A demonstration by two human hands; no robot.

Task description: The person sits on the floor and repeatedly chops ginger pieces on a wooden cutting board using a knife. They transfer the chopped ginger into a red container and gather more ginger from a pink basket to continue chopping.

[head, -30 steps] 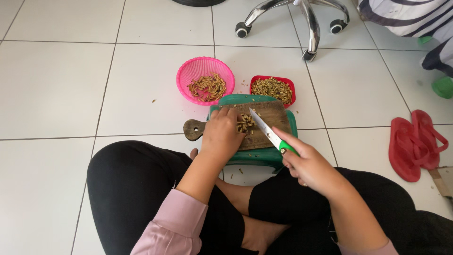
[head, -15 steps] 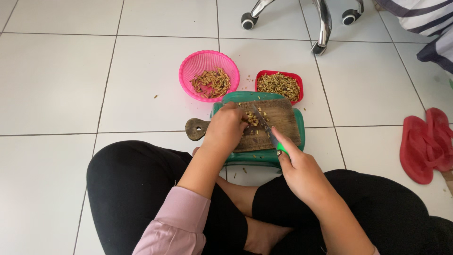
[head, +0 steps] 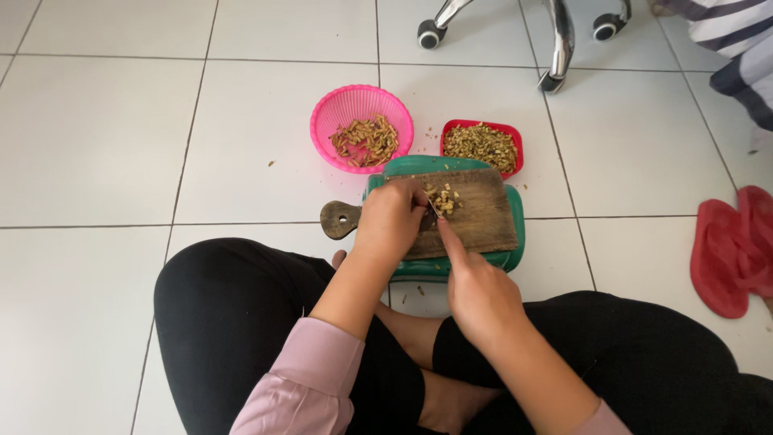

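Note:
A dark wooden cutting board (head: 483,217) with a round handle lies on a green stool (head: 515,225) in front of my crossed legs. My left hand (head: 389,221) presses down on small brown pieces at the board's left part. My right hand (head: 475,286) grips a knife (head: 433,209), its blade nearly edge-on beside my left fingers and its handle hidden in the fist. A small pile of chopped bits (head: 444,199) lies just right of the blade.
A round pink basket (head: 326,129) with whole brown pieces and a red rectangular tray (head: 515,149) with chopped bits sit on the white tiles behind the board. Office chair legs with castors (head: 555,48) stand further back. Red sandals (head: 729,250) lie to the right.
The knife has swung from a raised slant down onto the board close to my left fingers. My right hand has moved left and forward. The chopped pile has grown slightly.

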